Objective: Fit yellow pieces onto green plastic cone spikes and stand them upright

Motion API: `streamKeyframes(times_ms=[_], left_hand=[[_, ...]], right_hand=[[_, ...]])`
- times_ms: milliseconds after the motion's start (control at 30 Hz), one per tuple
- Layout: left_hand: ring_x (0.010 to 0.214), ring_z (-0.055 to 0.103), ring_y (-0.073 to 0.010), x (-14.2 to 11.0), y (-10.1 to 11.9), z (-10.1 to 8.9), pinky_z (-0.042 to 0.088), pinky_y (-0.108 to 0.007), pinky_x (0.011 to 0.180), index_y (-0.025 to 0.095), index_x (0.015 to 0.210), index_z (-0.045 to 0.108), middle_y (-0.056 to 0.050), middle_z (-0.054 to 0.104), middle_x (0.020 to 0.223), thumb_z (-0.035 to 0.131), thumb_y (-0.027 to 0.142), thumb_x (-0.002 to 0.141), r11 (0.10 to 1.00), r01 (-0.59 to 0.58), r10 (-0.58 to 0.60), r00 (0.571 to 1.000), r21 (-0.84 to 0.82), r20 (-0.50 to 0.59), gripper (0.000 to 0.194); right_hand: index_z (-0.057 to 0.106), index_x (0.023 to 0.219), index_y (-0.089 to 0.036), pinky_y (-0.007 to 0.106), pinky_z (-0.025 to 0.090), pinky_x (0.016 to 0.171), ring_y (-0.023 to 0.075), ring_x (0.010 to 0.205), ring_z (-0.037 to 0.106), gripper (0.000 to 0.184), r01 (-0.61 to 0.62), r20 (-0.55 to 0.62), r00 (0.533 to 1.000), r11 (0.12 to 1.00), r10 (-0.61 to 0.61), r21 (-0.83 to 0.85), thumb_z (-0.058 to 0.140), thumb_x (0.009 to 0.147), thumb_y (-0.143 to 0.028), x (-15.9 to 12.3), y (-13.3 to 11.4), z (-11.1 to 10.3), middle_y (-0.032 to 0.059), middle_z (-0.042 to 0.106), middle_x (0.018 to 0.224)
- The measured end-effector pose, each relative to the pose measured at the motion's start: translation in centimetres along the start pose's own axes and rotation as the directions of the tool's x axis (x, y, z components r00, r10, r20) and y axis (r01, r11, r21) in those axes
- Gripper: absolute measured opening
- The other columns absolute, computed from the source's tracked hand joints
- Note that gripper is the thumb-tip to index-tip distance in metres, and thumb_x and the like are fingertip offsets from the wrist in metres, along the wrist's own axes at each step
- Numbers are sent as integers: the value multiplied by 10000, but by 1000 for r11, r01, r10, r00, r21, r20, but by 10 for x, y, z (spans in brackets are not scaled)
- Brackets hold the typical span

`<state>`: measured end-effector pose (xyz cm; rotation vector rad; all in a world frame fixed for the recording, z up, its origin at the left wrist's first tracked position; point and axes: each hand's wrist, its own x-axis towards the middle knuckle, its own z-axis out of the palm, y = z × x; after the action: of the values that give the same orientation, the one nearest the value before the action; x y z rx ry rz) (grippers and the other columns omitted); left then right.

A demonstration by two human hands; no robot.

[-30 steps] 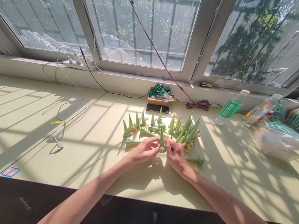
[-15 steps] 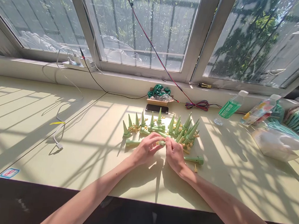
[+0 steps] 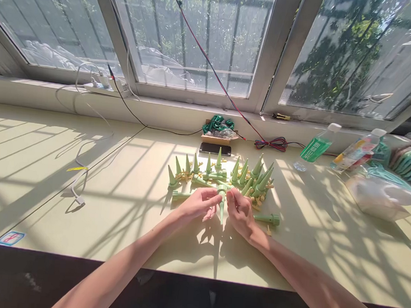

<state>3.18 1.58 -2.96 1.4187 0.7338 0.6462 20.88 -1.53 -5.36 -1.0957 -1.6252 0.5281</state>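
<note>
Between my hands a green plastic watering spike [image 3: 221, 211] points downward, its wider collar at the top. My left hand [image 3: 200, 204] grips it between thumb and fingers from the left side. At the right of the collar, my right hand [image 3: 240, 212] is closed in a pinch; what its fingertips hold is too small to make out. Behind the hands, several like spikes [image 3: 261, 186] stand point up or lie down, with small yellow plastic pieces [image 3: 257, 205] scattered among them. One spike [image 3: 267, 219] lies right of my right hand, another [image 3: 180, 196] left of my left hand.
Behind the spikes are a black phone [image 3: 215, 148] and a small box of green material [image 3: 219, 129]. Two plastic bottles [image 3: 316, 148] and a white bag [image 3: 380, 198] stand at the right. A white cable [image 3: 78, 182] lies on the left of the table.
The held spike has turned from pointing roughly towards the camera to pointing downward, so its length now shows. My left fingers have shifted around it; my right hand stays close beside it.
</note>
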Motion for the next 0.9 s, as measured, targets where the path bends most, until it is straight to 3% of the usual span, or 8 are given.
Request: streamKeyframes(times_ms=[133,300,433,533,633,733,800,900], left_hand=[[410,483,-88,-2,3,4,373,-209,430,162,859,556,53,525,527,720,520,855,995,-59,64,996,77,-56,395],[603,567,-98,-2,0,6,492,-220,524,174,1107,625,-26,625,896,762,422,826,933,-219,274,946,284,-171,399],[712,599,-118,-2,-2,4,545,-245,619,187,1106,682,-81,629,1073,695,376,892,801,-332,439,892,499,-111,286],[702,590,-115,-1,-1,4,539,-244,621,195,1111,678,-79,632,1063,655,364,922,771,-333,461,880,543,-115,254],[697,600,-118,0,1,5,525,-234,589,185,1096,646,-67,630,1039,705,399,881,847,-271,396,896,458,-202,310],[542,553,-99,2,2,3,447,-212,462,151,911,631,-27,612,813,672,518,883,951,-147,215,946,272,-243,370],[438,498,-85,3,2,1,368,-204,387,132,789,611,-15,570,685,550,618,927,993,-38,58,979,109,-195,509],[456,522,-93,4,2,-1,369,-203,391,103,749,632,-55,607,689,504,689,918,996,73,-76,995,-52,-57,623]], right_hand=[[345,676,-230,287,261,491,114,490,300,425,-22,-5,1000,999,22,28,392,1051,-424,-1,1,1,-56,333,547],[339,631,-233,281,283,464,115,460,343,489,-90,-29,995,991,93,96,366,1053,-479,-2,2,3,-45,378,500],[351,603,-231,271,292,446,115,446,357,525,-111,-15,993,987,114,117,362,1049,-508,-1,1,3,-41,390,473],[391,625,-228,268,304,450,118,449,380,513,-107,-18,994,988,110,108,355,1050,-512,-1,1,3,-41,407,480],[417,667,-227,268,320,467,118,460,398,479,-92,-41,994,990,97,105,362,1052,-505,0,2,3,-41,428,513],[391,690,-232,268,320,475,115,466,394,452,-56,-60,996,993,63,108,356,1057,-493,0,2,3,-43,425,543],[379,692,-235,267,309,470,114,463,375,449,-18,-52,998,996,22,84,347,1058,-493,1,0,3,-46,407,544],[408,690,-230,266,317,481,117,476,384,447,50,15,999,998,-50,29,348,1061,-473,1,-2,1,-41,420,553]])
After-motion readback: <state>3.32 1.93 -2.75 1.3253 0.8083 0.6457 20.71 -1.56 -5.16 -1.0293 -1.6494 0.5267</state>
